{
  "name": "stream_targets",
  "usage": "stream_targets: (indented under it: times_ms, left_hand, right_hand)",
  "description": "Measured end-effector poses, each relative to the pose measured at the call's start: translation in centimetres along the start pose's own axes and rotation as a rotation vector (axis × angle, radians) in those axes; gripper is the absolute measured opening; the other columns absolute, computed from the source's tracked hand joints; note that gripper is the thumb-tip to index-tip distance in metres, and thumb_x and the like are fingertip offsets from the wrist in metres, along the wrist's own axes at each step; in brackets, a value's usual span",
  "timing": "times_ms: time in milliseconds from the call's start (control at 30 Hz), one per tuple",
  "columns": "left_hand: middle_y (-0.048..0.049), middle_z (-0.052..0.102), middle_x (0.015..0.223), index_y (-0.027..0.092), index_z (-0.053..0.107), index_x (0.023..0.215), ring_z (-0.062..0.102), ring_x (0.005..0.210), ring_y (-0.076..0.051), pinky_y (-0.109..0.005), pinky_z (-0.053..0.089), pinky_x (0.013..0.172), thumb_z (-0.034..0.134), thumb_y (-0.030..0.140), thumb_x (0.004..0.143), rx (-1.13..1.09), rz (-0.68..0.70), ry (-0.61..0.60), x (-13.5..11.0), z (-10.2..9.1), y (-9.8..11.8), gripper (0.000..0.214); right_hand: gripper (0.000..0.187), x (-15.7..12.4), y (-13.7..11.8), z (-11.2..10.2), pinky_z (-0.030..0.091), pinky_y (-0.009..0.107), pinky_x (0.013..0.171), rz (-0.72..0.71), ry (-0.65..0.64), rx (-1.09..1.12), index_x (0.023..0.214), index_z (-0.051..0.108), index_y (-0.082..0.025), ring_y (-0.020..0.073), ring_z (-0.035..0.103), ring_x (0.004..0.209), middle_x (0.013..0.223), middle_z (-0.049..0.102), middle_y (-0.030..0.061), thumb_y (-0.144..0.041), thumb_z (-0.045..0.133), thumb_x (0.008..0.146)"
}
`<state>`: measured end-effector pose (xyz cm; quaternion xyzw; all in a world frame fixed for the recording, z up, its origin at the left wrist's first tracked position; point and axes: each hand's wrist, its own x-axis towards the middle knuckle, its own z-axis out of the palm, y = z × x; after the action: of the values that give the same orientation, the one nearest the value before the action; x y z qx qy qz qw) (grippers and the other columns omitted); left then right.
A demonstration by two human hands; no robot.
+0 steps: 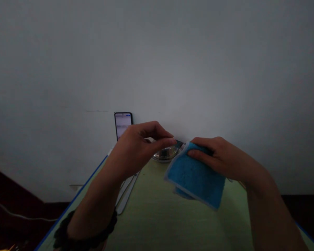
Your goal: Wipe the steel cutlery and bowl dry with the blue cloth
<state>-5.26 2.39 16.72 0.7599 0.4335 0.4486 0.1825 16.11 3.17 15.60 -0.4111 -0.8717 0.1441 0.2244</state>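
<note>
My right hand [219, 157] grips a blue cloth [196, 177] with a pale border, held above the green table [157, 216]. The cloth hangs down from my fingers. My left hand [141, 144] is pinched shut on a small dark object at its fingertips, right at the cloth's top corner; I cannot make out what it is. A dark beaded bracelet [86, 237] circles my left wrist. Behind my hands a shiny metal bowl [166, 154] rests on the table.
A phone [123, 124] with a lit screen leans against the pale wall at the table's far edge. Long pale utensils [127, 191] lie on the table beneath my left forearm. The table has a blue edge. Dark floor lies on both sides.
</note>
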Motion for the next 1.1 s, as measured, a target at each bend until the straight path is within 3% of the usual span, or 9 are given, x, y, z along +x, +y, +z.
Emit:
stream_targets:
  times_ms: [233,467,667,867,1100]
  left_hand:
    - [-0.0007,0.073,0.084,0.024,0.071,0.088,0.066,0.074,-0.017,-0.023,0.051,0.064,0.057,0.033,0.078,0.074,0.011,-0.133,0.1,-0.8,-0.2,0.02]
    - [0.0024,0.07,0.067,0.023,0.069,0.073,0.062,0.055,-0.013,-0.019,0.046,0.053,0.06,0.034,0.075,0.21,0.039,-0.025,-0.1,-0.6,0.2,0.014]
    - [0.0027,0.069,0.068,0.023,0.068,0.074,0.06,0.055,-0.012,-0.019,0.044,0.053,0.058,0.034,0.077,0.321,0.103,-0.075,-0.5,0.4,1.1,0.015]
    - [0.0029,0.068,0.069,0.023,0.068,0.077,0.059,0.055,-0.011,-0.018,0.043,0.052,0.058,0.033,0.077,0.271,0.113,-0.135,-0.2,0.1,0.9,0.015]
    - [0.0019,0.068,0.07,0.02,0.067,0.076,0.059,0.059,-0.012,-0.019,0.044,0.054,0.058,0.032,0.077,0.256,0.118,-0.06,0.1,0.1,0.6,0.015]
  right_hand:
    - [0.032,-0.4,0.2,-0.5,0.04,0.025,0.061,0.071,-0.015,-0.035,0.089,0.062,-0.024,0.0134,0.057,0.065,0.077,0.065,0.0003,-0.048,0.042,0.083]
    - [0.03,-0.4,0.0,-0.6,0.039,0.024,0.058,0.12,-0.048,-0.009,0.089,0.065,-0.027,0.0133,0.057,0.064,0.077,0.066,-0.0007,-0.05,0.048,0.079]
    - [0.027,-0.1,-0.7,0.2,0.037,0.024,0.06,0.036,-0.034,-0.002,0.09,0.061,-0.025,0.0125,0.056,0.066,0.079,0.064,-0.0005,-0.044,0.043,0.084]
    - [0.026,0.4,-1.5,0.9,0.037,0.024,0.063,-0.058,0.008,0.002,0.088,0.057,-0.023,0.0125,0.056,0.069,0.08,0.062,0.0001,-0.041,0.04,0.087]
    - [0.027,0.8,-1.4,1.0,0.037,0.024,0.064,-0.106,0.051,0.008,0.094,0.058,-0.023,0.0117,0.055,0.068,0.079,0.061,-0.0006,-0.041,0.04,0.087]
